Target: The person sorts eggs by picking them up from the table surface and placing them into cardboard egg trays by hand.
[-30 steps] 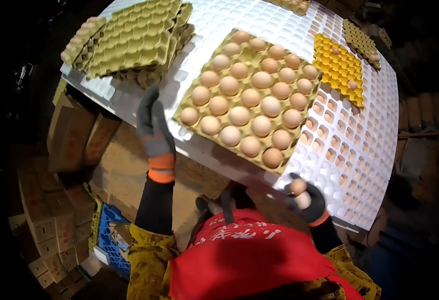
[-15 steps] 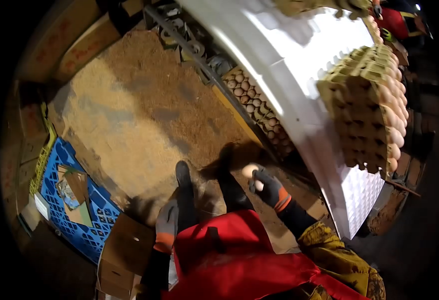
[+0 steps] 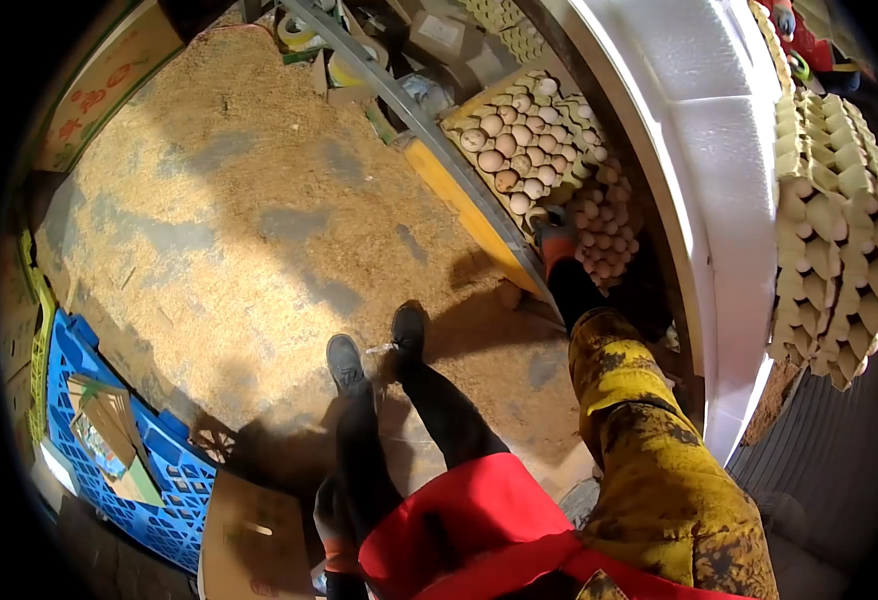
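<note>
My right hand [image 3: 553, 228], in a dark glove with an orange cuff, reaches under the white table to the lower corner of an egg tray. Its fingers are closed around an egg [image 3: 536, 214], partly hidden by the glove. Rows of brown and pale eggs [image 3: 522, 133] sit in this pulp egg tray [image 3: 451, 122]. Just beyond the hand lies a lower group of pinkish eggs [image 3: 607, 225]. My left hand [image 3: 332, 508], gloved in grey with an orange cuff, hangs beside my left leg in shadow. Its fingers are too dark to make out.
The white table [image 3: 704, 150] curves past on the right, with stacked trays of eggs [image 3: 834, 235] on it. A metal rail [image 3: 399, 100] edges the shelf below. At left are a blue plastic crate [image 3: 174, 470] and a cardboard box [image 3: 249, 540]. Another person's hand [image 3: 784, 20] shows top right.
My right hand has moved from in front of my body, holding egg, up and forward to the tray under the table. My view has tilted and shifted, showing more of that tray.
</note>
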The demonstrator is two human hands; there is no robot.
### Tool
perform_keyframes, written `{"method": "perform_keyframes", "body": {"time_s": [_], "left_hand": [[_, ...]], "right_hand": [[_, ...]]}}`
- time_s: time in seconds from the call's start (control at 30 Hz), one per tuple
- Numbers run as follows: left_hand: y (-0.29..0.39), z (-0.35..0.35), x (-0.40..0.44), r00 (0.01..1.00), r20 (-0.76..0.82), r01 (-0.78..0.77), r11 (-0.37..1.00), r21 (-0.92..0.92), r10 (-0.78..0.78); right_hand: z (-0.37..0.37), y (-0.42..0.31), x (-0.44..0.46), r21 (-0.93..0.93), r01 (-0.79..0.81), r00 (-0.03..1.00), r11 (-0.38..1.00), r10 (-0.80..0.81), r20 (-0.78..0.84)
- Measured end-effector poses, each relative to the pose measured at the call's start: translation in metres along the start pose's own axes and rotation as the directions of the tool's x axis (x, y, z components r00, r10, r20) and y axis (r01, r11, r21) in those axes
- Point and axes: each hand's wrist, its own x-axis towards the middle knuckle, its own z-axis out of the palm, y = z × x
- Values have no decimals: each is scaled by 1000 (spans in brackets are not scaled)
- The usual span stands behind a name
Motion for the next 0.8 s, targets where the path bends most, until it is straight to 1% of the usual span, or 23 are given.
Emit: {"method": "perform_keyframes", "body": {"time_s": [0.03,0.07,0.1,0.13,0.17,0.27,0.37,0.4,0.43,0.47,0.5,0.53,0.57,0.6,0.63,0.67,0.7,0.73,0.77,0.8], "left_hand": [[-6,4,4,1000,-1,11,1000,-4,-11],[-9,7,9,1000,-3,21,1000,-9,-21],[-9,9,13,1000,3,3,1000,24,-3],[-6,13,18,1000,9,-18,998,55,18],[-4,17,22,999,11,-41,996,85,40],[3,23,31,999,22,-50,994,99,48],[6,25,37,995,91,30,996,80,-37],[13,32,34,996,90,-24,999,34,20],[26,41,33,993,83,-84,996,-13,85],[42,48,33,985,75,-152,987,-59,156],[58,52,35,945,113,-318,941,119,306],[78,58,37,879,179,-476,833,283,442],[107,66,41,785,270,-617,665,421,558],[167,95,16,898,87,-437,898,48,432],[216,110,2,769,136,-639,744,196,624],[265,126,-14,595,213,-792,520,319,775],[314,146,-40,572,178,-799,496,340,800],[354,166,-68,549,131,-832,525,177,826],[389,183,-98,491,140,-870,475,134,860],[422,198,-129,434,140,-901,424,96,890]], "right_hand": [[-9,-38,-17,-150,-75,997,986,74,-13],[-6,-36,-15,20,-10,998,1000,11,-56],[-4,-31,-13,187,63,993,980,-43,-110],[-3,-25,-7,344,147,980,927,-91,-175],[4,3,22,357,228,962,906,-151,-229],[1,-16,34,393,358,926,847,-267,-268],[-20,-58,-6,221,233,969,947,-207,-132],[-28,-43,-9,252,377,924,891,-343,-171],[-38,-33,-23,230,365,930,902,-346,-122],[-52,-23,-53,172,283,958,944,-285,-13],[-68,-15,-84,96,198,972,975,-208,110],[-85,-10,-116,43,117,966,992,-123,227],[-95,10,-140,151,180,944,972,-214,253],[-128,-23,-173,153,-62,910,986,-7,414],[-165,-66,-206,85,-291,813,953,199,547],[-210,-82,-232,162,184,695,969,-245,676],[-249,-127,-257,411,-14,738,912,-268,619],[-290,-174,-278,637,-189,779,748,-280,561],[-339,-205,-282,588,-23,756,808,-370,539],[-384,-226,-283,522,145,717,840,-453,530]]}}
